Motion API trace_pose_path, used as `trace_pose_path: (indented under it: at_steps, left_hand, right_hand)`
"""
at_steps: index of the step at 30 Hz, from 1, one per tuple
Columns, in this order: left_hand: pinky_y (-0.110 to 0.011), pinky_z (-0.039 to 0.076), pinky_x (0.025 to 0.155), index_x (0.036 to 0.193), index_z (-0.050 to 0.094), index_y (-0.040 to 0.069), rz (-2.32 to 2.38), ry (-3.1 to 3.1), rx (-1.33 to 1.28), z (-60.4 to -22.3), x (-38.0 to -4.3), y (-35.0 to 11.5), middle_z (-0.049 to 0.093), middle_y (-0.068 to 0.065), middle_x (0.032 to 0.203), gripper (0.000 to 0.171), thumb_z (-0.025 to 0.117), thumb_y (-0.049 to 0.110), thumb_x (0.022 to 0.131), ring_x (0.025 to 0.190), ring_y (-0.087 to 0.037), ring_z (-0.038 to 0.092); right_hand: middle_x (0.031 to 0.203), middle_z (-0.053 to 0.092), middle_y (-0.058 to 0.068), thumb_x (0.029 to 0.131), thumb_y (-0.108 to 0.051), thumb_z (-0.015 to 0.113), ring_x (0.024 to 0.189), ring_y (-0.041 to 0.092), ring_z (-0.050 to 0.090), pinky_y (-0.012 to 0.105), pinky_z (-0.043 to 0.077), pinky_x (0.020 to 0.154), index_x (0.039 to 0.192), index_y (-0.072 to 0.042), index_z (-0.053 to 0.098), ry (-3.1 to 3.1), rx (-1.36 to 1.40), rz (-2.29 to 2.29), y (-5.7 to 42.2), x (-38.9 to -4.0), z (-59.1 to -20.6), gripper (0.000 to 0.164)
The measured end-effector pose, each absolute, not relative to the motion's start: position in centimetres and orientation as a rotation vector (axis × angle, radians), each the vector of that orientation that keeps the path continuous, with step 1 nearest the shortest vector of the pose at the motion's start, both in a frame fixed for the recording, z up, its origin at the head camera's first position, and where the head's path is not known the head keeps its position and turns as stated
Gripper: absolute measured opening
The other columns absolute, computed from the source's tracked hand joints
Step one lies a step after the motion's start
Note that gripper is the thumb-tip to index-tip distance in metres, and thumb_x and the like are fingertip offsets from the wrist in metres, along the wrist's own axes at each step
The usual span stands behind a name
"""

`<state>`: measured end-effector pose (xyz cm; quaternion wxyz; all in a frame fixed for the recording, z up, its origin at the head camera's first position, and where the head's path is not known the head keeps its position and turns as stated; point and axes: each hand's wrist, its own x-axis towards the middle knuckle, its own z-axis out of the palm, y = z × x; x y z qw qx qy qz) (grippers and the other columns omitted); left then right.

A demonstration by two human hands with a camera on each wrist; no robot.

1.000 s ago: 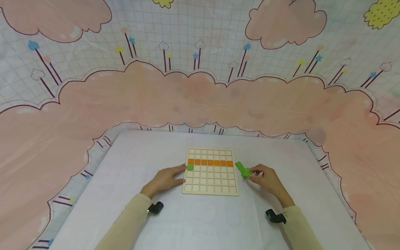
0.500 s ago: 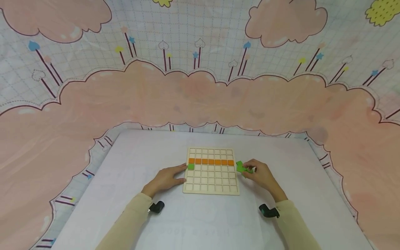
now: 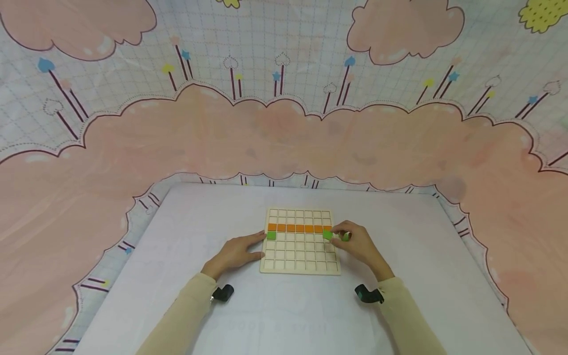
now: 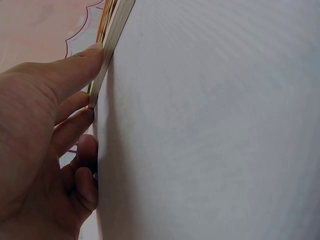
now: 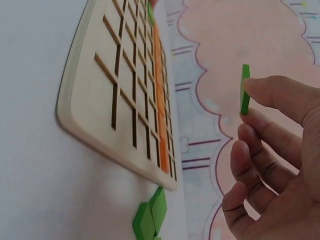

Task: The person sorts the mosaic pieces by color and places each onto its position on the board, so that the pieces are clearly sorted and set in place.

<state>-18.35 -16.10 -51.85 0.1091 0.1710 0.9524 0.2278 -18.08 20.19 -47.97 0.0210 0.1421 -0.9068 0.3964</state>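
A square wooden grid board (image 3: 295, 271) lies on the table. One row of it is filled with orange tiles (image 3: 300, 229), and a green tile (image 3: 271, 235) sits in the leftmost cell of the row below. My left hand (image 3: 235, 252) touches the board's left edge, thumb and fingertips against its side. My right hand (image 3: 360, 242) pinches another green tile (image 5: 245, 90) between thumb and fingertip, raised above the board in the right wrist view. From the head view this tile overlaps the right end of the row under the orange one.
Loose green tiles (image 5: 150, 215) lie beside the board's right edge, mostly hidden by my right hand in the head view. The white table (image 3: 213, 207) backs onto a cloud-patterned cloth (image 3: 284, 143). Each wrist carries a black camera.
My right hand has moved left from the loose green tiles to the board's right edge, now with one green tile in its pinch. My left hand has stayed at the board's left edge.
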Motion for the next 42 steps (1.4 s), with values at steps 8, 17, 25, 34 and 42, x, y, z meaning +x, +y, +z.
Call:
trace_pose_path:
  at_steps: [8, 17, 25, 34, 42]
  left_hand:
    - [-0.050, 0.033, 0.119, 0.148, 0.045, 0.028, 0.680, 2.797, 0.490, -51.9, -18.3, -16.2, 0.037, 0.010, 0.157, 0.065, 0.067, 0.047, 0.090, 0.144, -0.026, 0.040]
    - [-0.049, 0.033, 0.119, 0.148, 0.045, 0.027, 0.676, 2.799, 0.509, -52.1, -18.3, -16.2, 0.037, 0.010, 0.157, 0.064, 0.067, 0.046, 0.090, 0.144, -0.025, 0.040]
    - [-0.050, 0.034, 0.118, 0.147, 0.046, 0.027, 0.670, 2.805, 0.506, -52.1, -18.4, -16.2, 0.039, 0.010, 0.157, 0.064, 0.067, 0.047, 0.090, 0.144, -0.025, 0.041]
    - [-0.050, 0.034, 0.119, 0.147, 0.046, 0.027, 0.663, 2.811, 0.505, -52.1, -18.5, -16.2, 0.038, 0.011, 0.157, 0.064, 0.067, 0.047, 0.090, 0.144, -0.025, 0.041]
    - [-0.049, 0.033, 0.119, 0.148, 0.045, 0.026, 0.656, 2.809, 0.522, -52.1, -18.5, -16.3, 0.038, 0.011, 0.157, 0.064, 0.066, 0.046, 0.091, 0.144, -0.025, 0.041]
  right_hand:
    - [0.097, 0.068, 0.001, 0.082, -0.019, 0.078, 0.087, 0.016, 0.056, 0.025, 0.044, 0.071, 0.104, -0.010, 0.074, -2.808, 0.450, 1.247, 18.5, -18.3, -47.9, 0.024]
    - [0.098, 0.068, 0.001, 0.082, -0.017, 0.078, 0.086, 0.015, 0.056, 0.024, 0.044, 0.069, 0.104, -0.011, 0.074, -2.780, 0.571, 1.276, 16.7, -18.3, -48.2, 0.023]
    - [0.098, 0.068, -0.004, 0.082, -0.023, 0.078, 0.086, 0.012, 0.058, 0.023, 0.046, 0.068, 0.104, -0.015, 0.075, -2.808, 0.591, 1.239, 15.1, -18.5, -48.4, 0.024]
    - [0.099, 0.068, -0.003, 0.083, -0.022, 0.077, 0.085, 0.011, 0.057, 0.023, 0.047, 0.069, 0.104, -0.013, 0.074, -2.789, 0.660, 1.287, 13.2, -19.1, -48.8, 0.023]
    - [0.096, 0.068, -0.004, 0.082, -0.021, 0.078, 0.084, 0.012, 0.057, 0.026, 0.050, 0.072, 0.103, -0.012, 0.075, -2.801, 0.572, 1.313, 11.4, -19.8, -49.2, 0.024]
